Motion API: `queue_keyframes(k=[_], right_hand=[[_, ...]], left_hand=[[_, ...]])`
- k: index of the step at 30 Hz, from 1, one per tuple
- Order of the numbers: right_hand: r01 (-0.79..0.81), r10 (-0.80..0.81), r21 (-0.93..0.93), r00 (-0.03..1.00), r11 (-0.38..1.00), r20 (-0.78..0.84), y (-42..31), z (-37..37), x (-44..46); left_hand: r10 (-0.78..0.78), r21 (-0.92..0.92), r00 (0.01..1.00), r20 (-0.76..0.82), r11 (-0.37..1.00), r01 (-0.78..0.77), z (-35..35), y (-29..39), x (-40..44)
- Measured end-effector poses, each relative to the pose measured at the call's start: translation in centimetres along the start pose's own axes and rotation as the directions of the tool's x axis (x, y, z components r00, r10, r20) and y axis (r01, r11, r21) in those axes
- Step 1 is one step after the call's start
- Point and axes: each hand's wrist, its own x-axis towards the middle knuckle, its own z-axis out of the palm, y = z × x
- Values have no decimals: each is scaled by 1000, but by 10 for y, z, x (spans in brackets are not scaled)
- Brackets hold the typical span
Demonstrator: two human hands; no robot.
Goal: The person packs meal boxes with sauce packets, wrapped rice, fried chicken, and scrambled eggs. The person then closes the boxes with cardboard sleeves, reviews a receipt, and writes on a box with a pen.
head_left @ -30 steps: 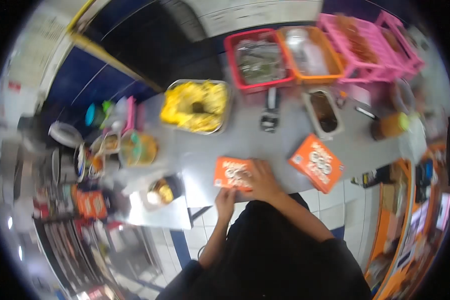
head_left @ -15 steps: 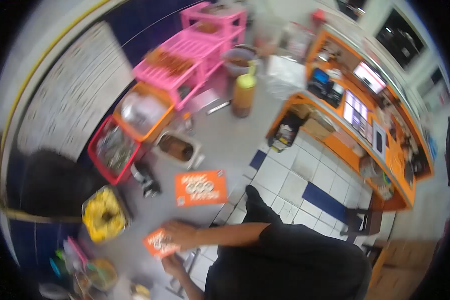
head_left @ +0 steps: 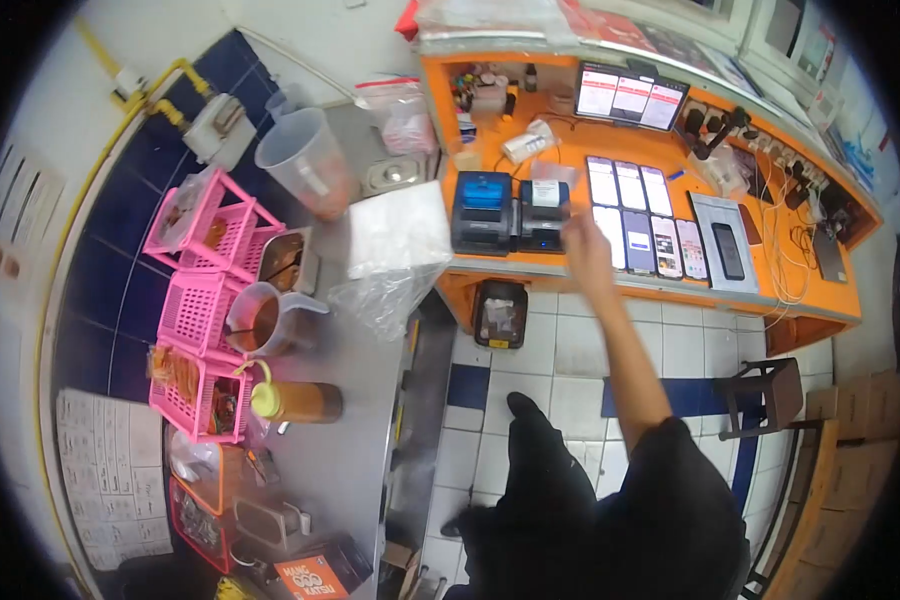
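Apparently right hand (head_left: 585, 245) hovers near orange worktop's (head_left: 572, 150) front edge, between black boxy printer (head_left: 543, 236) and flat bright-screened phones (head_left: 630, 188); grip blurred, can't tell. Low sweep could knock phones askew. Left hand out of view.

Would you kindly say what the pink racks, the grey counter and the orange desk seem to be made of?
Pink racks: probably moulded plastic, slightly shiny, with lattice sides. Grey counter: likely stainless steel, smooth, softly reflective. Orange desk: painted or laminated board, perhaps; smooth, even colour.
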Motion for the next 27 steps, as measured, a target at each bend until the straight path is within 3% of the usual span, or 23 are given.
queue_keyframes(k=[1, 2, 3, 4, 5, 6, 7, 8, 9, 10, 11, 12, 14, 16, 18, 22, 23, 26, 27], right_hand=[[-117, 115, -83, 993, 990, -34, 21, -25, 29], [-113, 96, -207, 991, 972, -90, 54, -41, 52], [-138, 116, -200, 986, 970, -118, 73, -54, 70], [-157, 128, -344, 986, 926, -106, 91, -64, 87], [-117, 84, -388, 991, 914, -101, 103, -70, 102], [-78, 42, -432, 995, 899, -93, 112, -75, 114], [-84, 54, -444, 995, 892, -79, 118, -75, 123], [-89, 65, -456, 996, 885, -68, 122, -75, 131], [-93, 72, -469, 995, 878, -61, 125, -75, 140], [-94, 82, -470, 996, 878, -46, 127, -75, 147], [-98, 92, -471, 995, 877, -36, 129, -73, 153], [-103, 103, -471, 994, 876, -27, 131, -72, 159], [-70, 84, -489, 996, 870, 6, 137, -70, 171], [-56, 74, -502, 997, 863, 16, 141, -70, 182], [-27, 45, -538, 999, 842, 20, 148, -73, 190], [-10, 26, -521, 999, 853, 24, 158, -75, 203], [-11, 38, -534, 998, 846, 40, 161, -75, 207], [-32, 42, -526, 999, 850, 7, 160, -74, 214], [-29, 34, -539, 999, 842, 0, 162, -73, 214]], left_hand=[[31, -60, 999, -20, 998, -32, 7, 37, -10], [51, -121, 998, -46, 991, -56, 14, 73, -23], [64, -185, 995, -80, 980, -78, 22, 107, -37], [101, -256, 994, -36, 961, -107, 24, 147, -45], [147, -338, 988, 51, 933, -122, 28, 192, -60], [149, -389, 951, 270, 920, -33, 26, 258, -85], [178, -582, 935, 307, 812, 36, 36, 327, -118], [541, -664, 764, 352, 719, -204, 36, 340, -123], [776, -748, 548, 312, 556, -362, 31, 380, -139], [951, -894, 224, 213, 282, -349, 30, 425, -152], [985, -908, 103, 141, 170, -384, 23, 463, -178], [982, -993, -188, -29, -50, -109, 28, 507, -184], [964, -991, -236, -120, -129, -24, 16, 570, -216], [968, -975, -129, -214, -220, -29, 18, 574, -245], [959, -963, -97, -268, -268, 12, 24, 582, -257], [947, -959, -157, -280, -272, 73, 35, 601, -253], [945, -945, -35, -327, -325, 36, 42, 602, -281], [985, -995, -138, -104, -103, 16, 18, 616, -272], [996, -996, 13, -93, -93, 3, 20, 614, -282]])
